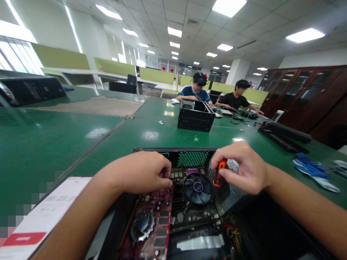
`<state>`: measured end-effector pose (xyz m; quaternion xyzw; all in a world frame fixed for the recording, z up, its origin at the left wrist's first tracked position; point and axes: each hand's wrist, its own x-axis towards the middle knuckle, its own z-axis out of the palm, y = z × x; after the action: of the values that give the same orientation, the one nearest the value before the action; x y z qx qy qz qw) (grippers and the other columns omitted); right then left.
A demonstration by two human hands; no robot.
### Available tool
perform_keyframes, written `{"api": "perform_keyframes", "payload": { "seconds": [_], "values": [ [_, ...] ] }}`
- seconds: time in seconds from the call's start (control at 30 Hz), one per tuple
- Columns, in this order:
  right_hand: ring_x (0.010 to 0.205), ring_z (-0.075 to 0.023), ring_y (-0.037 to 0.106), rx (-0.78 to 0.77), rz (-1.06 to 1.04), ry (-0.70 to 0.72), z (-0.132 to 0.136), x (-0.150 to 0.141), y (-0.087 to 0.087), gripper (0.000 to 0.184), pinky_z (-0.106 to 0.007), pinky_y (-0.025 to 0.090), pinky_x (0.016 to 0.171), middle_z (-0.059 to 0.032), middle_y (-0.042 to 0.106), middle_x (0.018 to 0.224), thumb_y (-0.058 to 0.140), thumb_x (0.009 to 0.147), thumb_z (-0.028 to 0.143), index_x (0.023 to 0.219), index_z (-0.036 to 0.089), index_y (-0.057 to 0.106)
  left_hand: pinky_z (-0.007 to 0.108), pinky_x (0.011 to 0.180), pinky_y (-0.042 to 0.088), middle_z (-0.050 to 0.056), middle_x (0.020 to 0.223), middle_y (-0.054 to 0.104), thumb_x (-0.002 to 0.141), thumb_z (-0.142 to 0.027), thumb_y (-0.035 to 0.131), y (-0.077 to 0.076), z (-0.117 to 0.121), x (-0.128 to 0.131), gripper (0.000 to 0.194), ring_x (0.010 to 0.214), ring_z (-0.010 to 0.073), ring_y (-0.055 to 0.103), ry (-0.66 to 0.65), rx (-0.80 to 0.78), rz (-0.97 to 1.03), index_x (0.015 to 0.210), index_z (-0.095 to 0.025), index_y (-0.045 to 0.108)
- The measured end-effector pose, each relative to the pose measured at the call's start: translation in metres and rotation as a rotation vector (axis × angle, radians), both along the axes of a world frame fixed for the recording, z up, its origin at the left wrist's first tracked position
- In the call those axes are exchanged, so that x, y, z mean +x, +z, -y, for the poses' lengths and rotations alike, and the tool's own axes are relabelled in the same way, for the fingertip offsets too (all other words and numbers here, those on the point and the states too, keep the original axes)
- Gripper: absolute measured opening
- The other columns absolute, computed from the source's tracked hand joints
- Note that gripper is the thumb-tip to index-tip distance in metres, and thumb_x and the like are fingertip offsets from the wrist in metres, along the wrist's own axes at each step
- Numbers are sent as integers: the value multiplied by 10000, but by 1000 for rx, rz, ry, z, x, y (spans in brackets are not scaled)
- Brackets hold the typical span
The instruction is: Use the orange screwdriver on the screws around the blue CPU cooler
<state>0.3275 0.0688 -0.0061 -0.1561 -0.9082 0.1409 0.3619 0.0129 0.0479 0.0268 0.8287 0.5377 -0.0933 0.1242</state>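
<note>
An open computer case (173, 148) lies in front of me. Inside its left part is a red graphics card (162, 221) with a round silver fan. My left hand (148, 172) reaches over the card, fingers curled and pinched at its far corner; what is between the fingertips is hidden. My right hand (242, 169) grips an orange and black screwdriver (220, 172), its handle tilted, above the metal power supply (230, 202). Between the hands sits a dark CPU cooler fan (198, 186) on the motherboard (180, 216).
Bundled cables (233, 234) lie inside the case. Across the green table (121, 141), two people work near another black case (195, 119). Blue and white gloves (316, 171) and dark panels (284, 137) lie right. A white phone-like screen (54, 209) is at left.
</note>
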Motion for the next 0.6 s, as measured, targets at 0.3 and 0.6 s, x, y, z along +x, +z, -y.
{"api": "perform_keyframes", "payload": {
  "seconds": [0.3, 0.6],
  "values": [
    [482, -82, 460, -3, 118, -37, 3, 0, 15, 279, -240, 346, 503, 70, 627, 578, 833, 1031, 230, 779, 230, 714, 401, 708, 438, 12, 855, 872, 1045, -368, 855, 0, 1, -1, 162, 744, 239, 750, 8, -6, 4, 901, -296, 855],
    [785, -192, 882, -87, -34, -80, 10, -8, 14, 195, -268, 711, 757, -63, 955, 977, 1018, 1055, 333, 1150, 206, 906, 384, 685, 440, 2, 834, 859, 1008, -386, 865, -3, 0, -4, 148, 704, 223, 734, -12, 12, 47, 888, -300, 858]
  ]
}}
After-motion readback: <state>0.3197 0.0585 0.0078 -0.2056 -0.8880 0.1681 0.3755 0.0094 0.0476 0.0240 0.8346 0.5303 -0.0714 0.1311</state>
